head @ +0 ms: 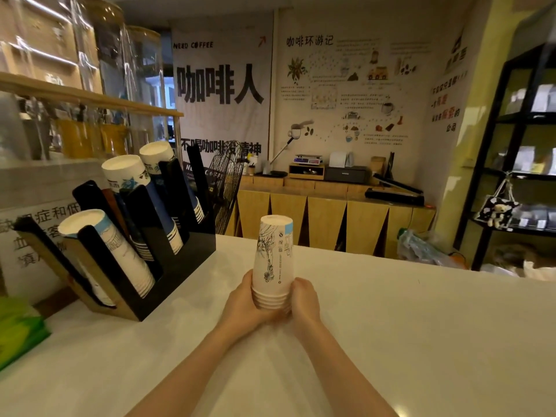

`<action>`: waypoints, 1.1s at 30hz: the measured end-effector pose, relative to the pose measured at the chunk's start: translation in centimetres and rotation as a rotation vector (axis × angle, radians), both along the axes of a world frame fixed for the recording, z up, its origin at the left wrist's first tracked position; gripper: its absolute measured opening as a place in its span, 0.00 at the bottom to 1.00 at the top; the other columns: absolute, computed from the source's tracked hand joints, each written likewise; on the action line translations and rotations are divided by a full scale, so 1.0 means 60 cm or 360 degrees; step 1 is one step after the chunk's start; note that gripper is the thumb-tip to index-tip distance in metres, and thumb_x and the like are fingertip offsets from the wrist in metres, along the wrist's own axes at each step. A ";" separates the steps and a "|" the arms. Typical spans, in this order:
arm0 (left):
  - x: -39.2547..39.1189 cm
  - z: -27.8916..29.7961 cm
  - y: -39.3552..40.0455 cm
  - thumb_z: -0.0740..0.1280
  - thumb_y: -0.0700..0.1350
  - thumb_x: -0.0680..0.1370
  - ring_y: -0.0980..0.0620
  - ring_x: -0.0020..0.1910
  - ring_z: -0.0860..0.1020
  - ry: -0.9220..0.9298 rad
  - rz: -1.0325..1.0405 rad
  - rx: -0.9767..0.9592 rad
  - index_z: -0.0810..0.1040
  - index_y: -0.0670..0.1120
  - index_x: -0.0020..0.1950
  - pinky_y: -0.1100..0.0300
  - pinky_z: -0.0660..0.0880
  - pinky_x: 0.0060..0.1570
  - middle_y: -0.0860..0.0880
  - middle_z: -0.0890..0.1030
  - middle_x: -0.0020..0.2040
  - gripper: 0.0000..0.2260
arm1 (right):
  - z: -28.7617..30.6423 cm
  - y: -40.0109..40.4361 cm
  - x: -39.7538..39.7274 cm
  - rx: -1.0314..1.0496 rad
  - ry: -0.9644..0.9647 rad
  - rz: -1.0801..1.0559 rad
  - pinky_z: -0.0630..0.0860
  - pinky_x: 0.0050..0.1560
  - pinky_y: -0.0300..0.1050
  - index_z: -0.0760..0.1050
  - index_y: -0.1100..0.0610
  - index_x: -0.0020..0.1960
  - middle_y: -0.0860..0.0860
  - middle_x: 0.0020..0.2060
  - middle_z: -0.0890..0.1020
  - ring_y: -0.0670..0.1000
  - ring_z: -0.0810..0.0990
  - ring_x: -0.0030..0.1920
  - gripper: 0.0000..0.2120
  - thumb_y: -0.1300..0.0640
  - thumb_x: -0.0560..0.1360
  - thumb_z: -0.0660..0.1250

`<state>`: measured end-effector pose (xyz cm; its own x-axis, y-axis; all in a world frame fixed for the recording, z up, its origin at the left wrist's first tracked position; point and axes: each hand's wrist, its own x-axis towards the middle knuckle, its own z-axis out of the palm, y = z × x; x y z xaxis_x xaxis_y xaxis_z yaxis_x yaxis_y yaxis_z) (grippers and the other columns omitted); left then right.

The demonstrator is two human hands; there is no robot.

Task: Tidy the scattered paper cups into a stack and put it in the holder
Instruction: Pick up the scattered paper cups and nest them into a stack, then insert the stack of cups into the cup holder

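A stack of white paper cups (pixel 273 260) with blue and black print stands upside down near the middle of the white counter (pixel 421 326). My left hand (pixel 245 299) grips the stack's lower left side and my right hand (pixel 304 297) grips its lower right side, at the rims. The black cup holder (pixel 183 257) stands at the left of the counter, its slanted slots holding other cup stacks: a white one (pixel 111 251) in front and blue-and-white ones (pixel 132 188) behind.
A green packet (pixel 18 329) lies at the counter's left edge. A wooden shelf with glass jars (pixel 99 70) hangs above the holder. Beyond the counter are a black fan (pixel 225 182), a wooden cabinet (pixel 331 212) and a black shelving unit (pixel 517 145) at right.
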<state>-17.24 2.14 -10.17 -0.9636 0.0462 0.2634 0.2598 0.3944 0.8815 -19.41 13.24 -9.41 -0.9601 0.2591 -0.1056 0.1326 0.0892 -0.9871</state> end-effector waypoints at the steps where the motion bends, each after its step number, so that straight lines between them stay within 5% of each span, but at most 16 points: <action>1: -0.001 0.002 -0.003 0.79 0.55 0.55 0.57 0.54 0.74 0.0030 0.0030 0.0025 0.63 0.55 0.66 0.63 0.72 0.53 0.56 0.75 0.58 0.43 | 0.002 -0.002 0.001 -0.0017 0.0038 0.0050 0.77 0.48 0.49 0.75 0.58 0.59 0.55 0.53 0.81 0.57 0.79 0.53 0.18 0.54 0.75 0.53; 5: 0.001 0.017 -0.017 0.77 0.53 0.59 0.58 0.50 0.73 0.0182 0.0222 0.0079 0.64 0.54 0.67 0.64 0.70 0.49 0.57 0.74 0.53 0.39 | 0.030 -0.014 0.026 -0.0309 0.0129 0.0261 0.73 0.64 0.56 0.68 0.51 0.67 0.52 0.61 0.76 0.55 0.75 0.62 0.19 0.49 0.79 0.52; 8: 0.007 0.034 -0.028 0.76 0.53 0.62 0.56 0.54 0.72 0.0306 0.0421 0.0134 0.63 0.53 0.68 0.59 0.72 0.52 0.56 0.72 0.56 0.39 | 0.052 -0.025 0.045 -0.0478 0.0139 0.0448 0.74 0.60 0.52 0.65 0.47 0.69 0.53 0.63 0.75 0.56 0.74 0.62 0.20 0.44 0.79 0.52; 12: 0.028 0.074 -0.065 0.75 0.56 0.62 0.52 0.60 0.68 0.0466 0.0601 0.0040 0.64 0.53 0.69 0.52 0.71 0.59 0.52 0.71 0.59 0.38 | 0.093 -0.046 0.071 -0.0729 0.0188 0.0624 0.74 0.59 0.50 0.69 0.45 0.58 0.54 0.50 0.80 0.54 0.79 0.54 0.11 0.46 0.79 0.54; 21: 0.109 0.256 -0.201 0.70 0.61 0.64 0.48 0.61 0.71 0.1226 0.0856 -0.0480 0.64 0.51 0.69 0.56 0.66 0.60 0.47 0.75 0.63 0.37 | 0.244 -0.169 0.111 -0.1006 0.0631 0.1016 0.76 0.56 0.48 0.66 0.48 0.69 0.53 0.59 0.78 0.51 0.79 0.55 0.20 0.46 0.79 0.54; 28: 0.135 0.300 -0.317 0.72 0.59 0.65 0.49 0.65 0.70 0.1159 0.0951 -0.0603 0.57 0.52 0.72 0.47 0.69 0.64 0.47 0.72 0.67 0.41 | 0.286 -0.277 0.117 -0.0842 0.0693 0.1217 0.70 0.63 0.49 0.72 0.44 0.57 0.53 0.60 0.76 0.52 0.77 0.57 0.12 0.46 0.79 0.53; 33: 0.131 0.285 -0.362 0.74 0.53 0.65 0.50 0.68 0.65 0.0988 0.0878 -0.0469 0.54 0.49 0.73 0.55 0.63 0.64 0.46 0.67 0.70 0.43 | 0.267 -0.331 0.106 -0.0708 0.0728 0.1291 0.64 0.66 0.47 0.56 0.45 0.74 0.51 0.72 0.67 0.54 0.67 0.70 0.24 0.45 0.79 0.52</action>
